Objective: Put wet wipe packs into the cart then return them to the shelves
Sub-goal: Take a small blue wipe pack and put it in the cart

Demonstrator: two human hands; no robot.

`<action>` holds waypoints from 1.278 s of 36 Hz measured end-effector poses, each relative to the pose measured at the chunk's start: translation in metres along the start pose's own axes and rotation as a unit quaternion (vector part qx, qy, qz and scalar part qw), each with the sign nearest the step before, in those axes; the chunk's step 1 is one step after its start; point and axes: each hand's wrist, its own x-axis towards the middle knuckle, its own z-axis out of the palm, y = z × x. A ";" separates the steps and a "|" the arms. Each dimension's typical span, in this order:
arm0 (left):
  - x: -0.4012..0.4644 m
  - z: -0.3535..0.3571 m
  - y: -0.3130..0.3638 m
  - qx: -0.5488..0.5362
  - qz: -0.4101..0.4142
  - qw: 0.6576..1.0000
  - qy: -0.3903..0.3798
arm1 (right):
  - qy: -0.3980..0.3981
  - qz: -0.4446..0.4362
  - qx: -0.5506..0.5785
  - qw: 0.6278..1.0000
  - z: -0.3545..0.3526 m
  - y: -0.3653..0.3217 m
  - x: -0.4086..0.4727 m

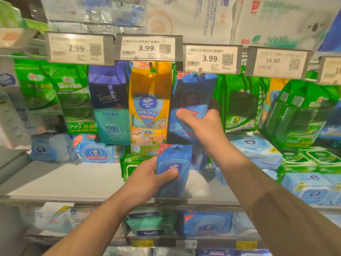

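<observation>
Head view: yellow pack (150, 100) beside hands' packs.

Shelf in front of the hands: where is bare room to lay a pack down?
Bare white shelf lies left of the left hand, below the pale blue packs and beside the green pack. The right side is crowded with stacked packs.

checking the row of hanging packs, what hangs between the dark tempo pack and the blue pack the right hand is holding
In the head view, a yellow Vinda pack hangs between the Tempo pack and the blue pack that the right hand grips.
</observation>
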 end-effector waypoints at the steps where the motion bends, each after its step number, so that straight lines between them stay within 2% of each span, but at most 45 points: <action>1: 0.000 -0.001 0.000 0.001 -0.003 1.000 0.003 | -0.011 0.012 0.024 1.000 0.000 0.000 0.000; 7: -0.001 -0.006 0.001 0.042 -0.016 0.999 0.021 | -0.041 0.058 0.115 0.991 -0.002 -0.007 -0.003; 13: -0.003 -0.014 0.001 0.060 -0.003 0.998 0.003 | -0.080 0.085 0.188 0.975 -0.011 -0.017 -0.007; 20: -0.005 -0.019 -0.002 0.042 0.011 0.999 -0.016 | -0.147 0.135 0.217 0.956 -0.022 -0.021 -0.008; 26: -0.006 -0.022 -0.003 0.008 0.011 0.999 -0.031 | -0.111 0.107 0.172 0.973 -0.011 -0.022 -0.010; 31: -0.009 -0.025 -0.002 0.005 0.013 0.999 -0.042 | -0.086 0.070 0.189 0.976 -0.010 -0.026 -0.016; 35: -0.012 -0.027 -0.001 0.016 0.024 0.999 -0.044 | -0.088 0.019 0.206 0.974 -0.012 -0.031 -0.027; 40: -0.014 -0.028 -0.002 -0.003 0.021 0.999 -0.032 | -0.121 -0.010 0.226 0.966 -0.018 -0.038 -0.044; 46: -0.016 -0.028 -0.001 -0.018 0.023 0.999 -0.017 | -0.125 -0.050 0.216 0.967 -0.030 -0.047 -0.066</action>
